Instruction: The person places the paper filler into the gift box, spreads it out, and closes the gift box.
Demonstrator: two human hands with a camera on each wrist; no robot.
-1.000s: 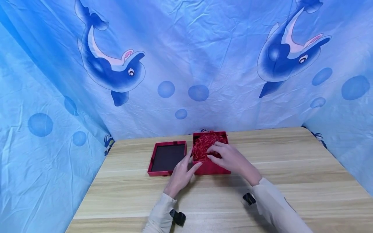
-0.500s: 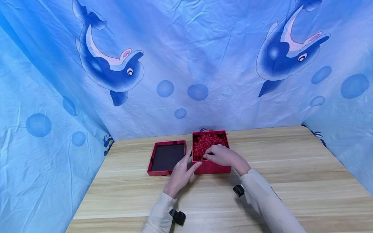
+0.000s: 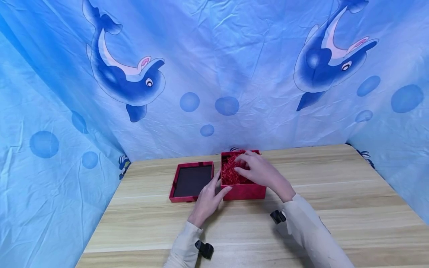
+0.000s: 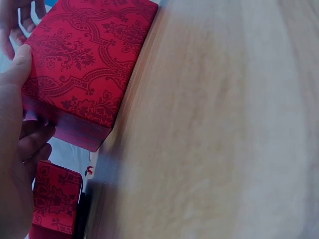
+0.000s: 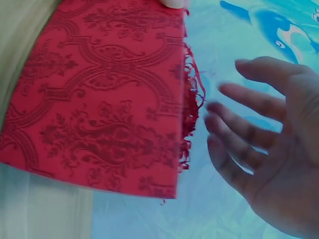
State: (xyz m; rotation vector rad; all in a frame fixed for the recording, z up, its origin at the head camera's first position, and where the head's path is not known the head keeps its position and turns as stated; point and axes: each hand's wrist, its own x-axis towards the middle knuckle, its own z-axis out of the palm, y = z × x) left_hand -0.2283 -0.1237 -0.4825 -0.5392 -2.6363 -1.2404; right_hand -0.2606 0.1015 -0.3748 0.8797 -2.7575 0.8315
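Note:
A red patterned gift box (image 3: 245, 192) stands uncovered at the back of the table, filled with red paper shred (image 3: 231, 172). My left hand (image 3: 207, 201) holds its front left corner, thumb against the front and fingers along the left side. In the left wrist view, those fingers (image 4: 36, 142) bend against the box's side. Over the box's right part hovers my right hand (image 3: 261, 172), fingers spread and loosely bent. The right wrist view shows nothing between its fingers, apart from the shred (image 5: 190, 114) that sticks out above the rim.
Left of the box lies its red lid (image 3: 172, 191), inside up, with a dark lining. A blue dolphin-print curtain (image 3: 214, 74) hangs right behind the wooden table (image 3: 140, 219) and along both sides.
My right hand first pressed lower into the front of the shred, then rose and moved back with its fingers spreading. The left hand keeps its place on the box.

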